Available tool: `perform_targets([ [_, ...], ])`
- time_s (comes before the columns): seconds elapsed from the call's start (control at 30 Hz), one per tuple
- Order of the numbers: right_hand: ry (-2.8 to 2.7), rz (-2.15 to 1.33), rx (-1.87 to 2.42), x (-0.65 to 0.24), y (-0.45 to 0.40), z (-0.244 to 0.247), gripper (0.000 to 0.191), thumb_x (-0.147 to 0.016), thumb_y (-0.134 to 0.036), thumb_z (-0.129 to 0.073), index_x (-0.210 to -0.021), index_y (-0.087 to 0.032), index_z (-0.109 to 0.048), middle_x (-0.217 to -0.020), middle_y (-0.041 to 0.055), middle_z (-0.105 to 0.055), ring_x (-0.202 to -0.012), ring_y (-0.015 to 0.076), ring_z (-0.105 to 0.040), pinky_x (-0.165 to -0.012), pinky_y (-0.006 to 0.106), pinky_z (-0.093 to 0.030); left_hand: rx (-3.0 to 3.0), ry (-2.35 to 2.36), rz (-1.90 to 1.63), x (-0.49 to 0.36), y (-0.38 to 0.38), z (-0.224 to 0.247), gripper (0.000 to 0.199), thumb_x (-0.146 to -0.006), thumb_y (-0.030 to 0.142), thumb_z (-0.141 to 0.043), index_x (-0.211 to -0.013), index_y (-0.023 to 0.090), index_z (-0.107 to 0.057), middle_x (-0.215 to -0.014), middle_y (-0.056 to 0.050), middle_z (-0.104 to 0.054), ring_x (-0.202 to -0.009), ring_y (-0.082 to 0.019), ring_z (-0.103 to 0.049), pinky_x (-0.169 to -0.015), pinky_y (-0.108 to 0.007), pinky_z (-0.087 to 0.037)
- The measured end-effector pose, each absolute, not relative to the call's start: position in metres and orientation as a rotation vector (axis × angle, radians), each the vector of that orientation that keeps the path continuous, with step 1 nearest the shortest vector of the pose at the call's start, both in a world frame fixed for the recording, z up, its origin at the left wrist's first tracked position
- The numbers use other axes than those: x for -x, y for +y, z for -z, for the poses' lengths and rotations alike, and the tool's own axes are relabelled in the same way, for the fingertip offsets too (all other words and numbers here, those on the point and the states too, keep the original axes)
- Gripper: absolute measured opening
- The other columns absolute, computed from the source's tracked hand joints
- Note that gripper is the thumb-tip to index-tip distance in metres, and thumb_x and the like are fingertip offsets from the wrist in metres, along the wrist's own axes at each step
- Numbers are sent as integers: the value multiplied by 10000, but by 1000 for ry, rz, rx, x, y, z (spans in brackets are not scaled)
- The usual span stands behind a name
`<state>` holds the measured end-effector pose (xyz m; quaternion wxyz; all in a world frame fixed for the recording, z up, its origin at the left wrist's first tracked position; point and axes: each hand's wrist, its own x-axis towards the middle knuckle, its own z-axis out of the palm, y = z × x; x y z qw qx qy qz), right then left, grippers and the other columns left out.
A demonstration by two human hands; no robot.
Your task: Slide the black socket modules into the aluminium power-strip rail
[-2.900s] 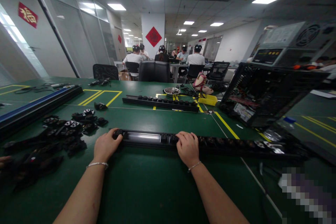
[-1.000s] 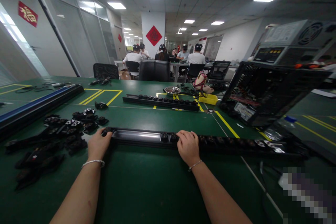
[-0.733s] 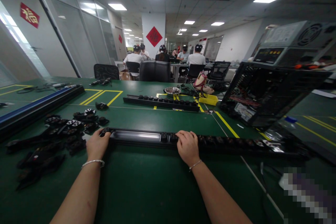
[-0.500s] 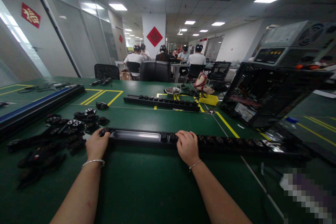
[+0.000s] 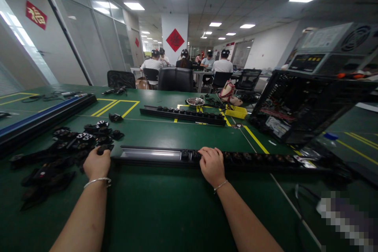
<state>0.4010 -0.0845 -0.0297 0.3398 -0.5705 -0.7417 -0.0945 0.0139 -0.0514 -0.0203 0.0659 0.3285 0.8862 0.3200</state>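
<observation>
A long black rail (image 5: 152,154) lies across the table in front of me, its left stretch showing a bare silvery channel. Small black modules (image 5: 242,158) sit in a row along its right part. My right hand (image 5: 212,165) is closed over the rail near the leftmost modules, fingers on the far side. My left hand (image 5: 97,164) grips a small black module (image 5: 105,149) just off the rail's left end. Beside that hand spreads a heap of loose black modules (image 5: 73,141), some with white markings.
A second, shorter rail (image 5: 183,115) with modules lies farther back. At left is a long blue-black rail (image 5: 44,114). A metal bowl (image 5: 195,102), a yellow tray (image 5: 236,112) and an open computer case (image 5: 307,106) stand beyond. Several people sit at far tables.
My left hand has moved left, away from the rail's left end, with a black module in its fingers. My right hand has stayed on the rail.
</observation>
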Motion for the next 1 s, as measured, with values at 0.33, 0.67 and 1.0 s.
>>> perform_targets([
  [0.33, -1923, 225, 1492, -401, -85, 28, 261, -799, -130, -410, -915, -216, -627, -989, 33, -632, -956, 163, -531, -983, 369, -237, -1044, 2851, -770, -3, -55, 33, 390, -684, 417, -548, -1025, 232, -588, -1143, -62, -550, -1091, -385, -424, -828, -569, -382],
  [0.67, -1912, 270, 1512, -392, -90, 25, 324, -804, -161, -433, -1077, -247, -586, -1111, 31, -599, -1077, 192, -480, -1066, 479, -59, -1610, 2726, -1270, -63, -59, 6, 390, -762, 252, -445, -1127, 144, -535, -1264, -137, -488, -1217, -304, -352, -990, -488, -321],
  [1.0, -2014, 250, 1460, -360, -90, 27, 332, -848, -409, -462, -1114, -237, -559, -1105, 65, -611, -1073, 221, -492, -1053, 520, -90, -2657, 1780, -836, -178, -71, 32, 411, -862, 362, -374, -1210, 186, -504, -1291, -104, -512, -1226, -243, -420, -1026, -444, -307],
])
